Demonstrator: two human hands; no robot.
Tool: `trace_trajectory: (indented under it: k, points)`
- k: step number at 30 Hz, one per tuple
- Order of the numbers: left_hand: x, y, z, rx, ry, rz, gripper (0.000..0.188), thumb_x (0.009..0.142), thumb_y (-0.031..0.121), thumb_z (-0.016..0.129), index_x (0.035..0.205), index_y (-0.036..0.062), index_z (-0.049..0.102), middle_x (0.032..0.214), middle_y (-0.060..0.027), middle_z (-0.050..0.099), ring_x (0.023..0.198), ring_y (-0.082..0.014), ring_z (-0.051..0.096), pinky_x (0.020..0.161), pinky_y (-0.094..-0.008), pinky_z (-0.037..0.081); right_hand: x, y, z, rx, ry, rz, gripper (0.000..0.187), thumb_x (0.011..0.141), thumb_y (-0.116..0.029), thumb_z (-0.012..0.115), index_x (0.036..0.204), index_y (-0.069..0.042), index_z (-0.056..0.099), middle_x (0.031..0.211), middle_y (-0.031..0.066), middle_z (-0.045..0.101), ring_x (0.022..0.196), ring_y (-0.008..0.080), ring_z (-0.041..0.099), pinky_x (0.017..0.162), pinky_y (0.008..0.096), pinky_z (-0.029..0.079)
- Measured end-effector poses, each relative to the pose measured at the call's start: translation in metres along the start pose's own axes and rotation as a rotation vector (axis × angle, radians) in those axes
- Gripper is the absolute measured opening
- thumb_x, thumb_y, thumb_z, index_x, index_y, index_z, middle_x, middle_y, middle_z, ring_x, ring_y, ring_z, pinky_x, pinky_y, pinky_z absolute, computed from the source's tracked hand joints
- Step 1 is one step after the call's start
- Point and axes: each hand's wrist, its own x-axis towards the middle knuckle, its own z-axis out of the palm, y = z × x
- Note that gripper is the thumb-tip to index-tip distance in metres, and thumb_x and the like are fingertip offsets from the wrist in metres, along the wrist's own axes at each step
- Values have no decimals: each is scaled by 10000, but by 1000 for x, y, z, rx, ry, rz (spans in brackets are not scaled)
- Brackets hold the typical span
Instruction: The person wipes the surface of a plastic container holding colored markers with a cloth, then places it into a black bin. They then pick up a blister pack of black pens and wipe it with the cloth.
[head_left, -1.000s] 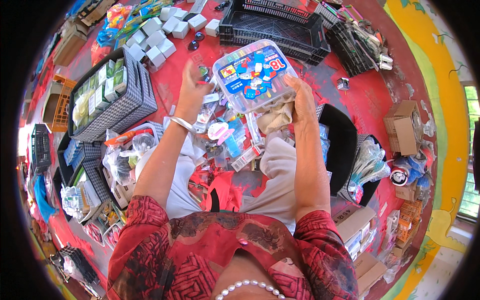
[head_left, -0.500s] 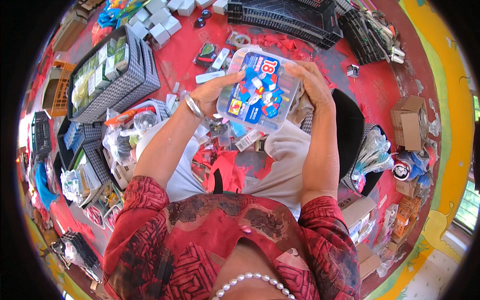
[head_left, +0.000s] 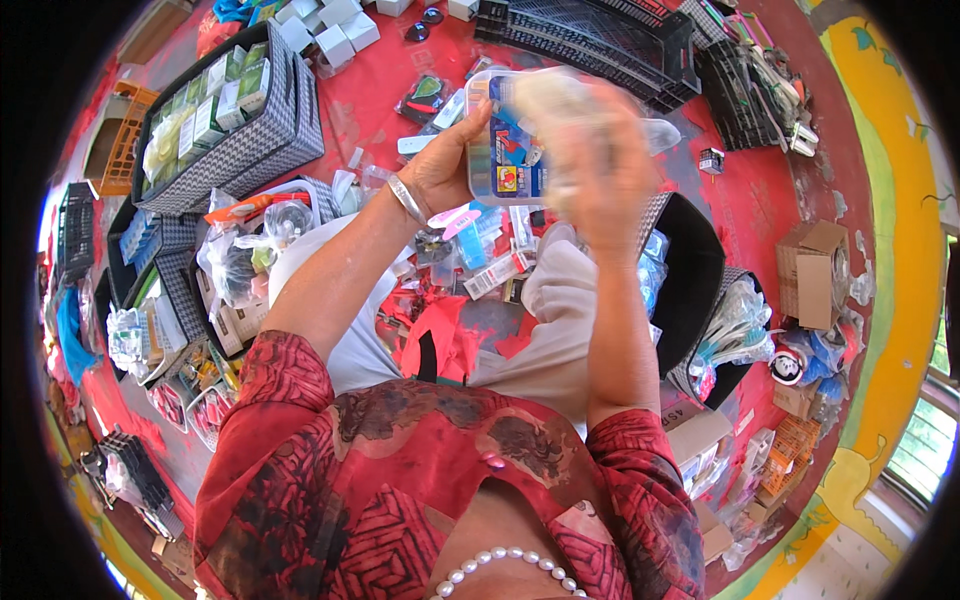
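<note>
A clear plastic box (head_left: pixel 482 185) with a blue label showing colourful pieces is held up in front of me, above my knees. My left hand (head_left: pixel 446 165) grips its left side, thumb on the lid. Over the right part of the lid is my right hand (head_left: pixel 612 165), smeared by motion, closed on a pale beige cloth (head_left: pixel 555 105). Cloth and hand hide much of the label. Below the box, small packaged items lie between my legs, among them a white-and-red carton (head_left: pixel 497 273) and a light-blue flat piece (head_left: pixel 470 245).
A checked basket (head_left: pixel 230 155) of small boxes stands at left, with a bin of plastic-wrapped goods (head_left: pixel 240 270) nearer me. Black crates (head_left: pixel 590 50) sit at the far side. On the right are a black-lined basket (head_left: pixel 690 290) and an opened cardboard box (head_left: pixel 815 275).
My right hand has let go of the box's right edge and swept the beige cloth up over the lid. The box has shifted slightly up and right with my left hand.
</note>
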Motion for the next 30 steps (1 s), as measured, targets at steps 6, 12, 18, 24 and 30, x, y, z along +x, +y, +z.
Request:
trace_trajectory:
  k: [6, 12, 18, 24, 30]
  points:
    - [1, -2, -5, 110, 170, 51, 475, 894, 402, 493, 1236, 74, 456, 1205, -99, 540, 1062, -212, 558, 939, -399, 432, -11, 11, 32, -430, -274, -171, 494, 693, -269, 671, 1172, -221, 558, 1086, 117, 544, 1012, 301, 511, 884, 442, 355]
    - [-7, -12, 0, 135, 35, 103, 612, 801, 375, 648, 1265, 56, 410, 1221, -124, 525, 1094, -259, 538, 932, -429, 439, 17, 70, 3, -450, 121, 90, 393, 730, -206, 660, 1116, -175, 591, 947, 142, 598, 836, 303, 592, 729, 401, 457]
    - [-8, -4, -2, 54, 42, 151, 647, 760, 370, 692, 1263, 75, 412, 1228, -114, 521, 1115, -262, 519, 958, -460, 408, 40, 64, -49, 402, 622, 523, 108, 811, -75, 608, 850, 25, 623, 812, 78, 635, 680, 118, 605, 589, 230, 485]
    - [2, -9, -1, -16, -48, 138, 585, 823, 467, 577, 1274, 133, 415, 1244, -66, 513, 1133, -236, 504, 971, -435, 389, 38, 9, -30, 346, 97, 218, 146, 769, -102, 644, 893, -25, 636, 875, 68, 621, 772, 157, 595, 697, 272, 475]
    - [4, -4, -2, -105, -9, 199, 659, 849, 638, 340, 1281, 148, 423, 1292, -61, 469, 1151, -229, 486, 970, -410, 390, 11, 6, 53, -231, -271, -100, 354, 727, -328, 659, 1031, -155, 609, 1134, 163, 536, 1117, 351, 461, 928, 503, 306]
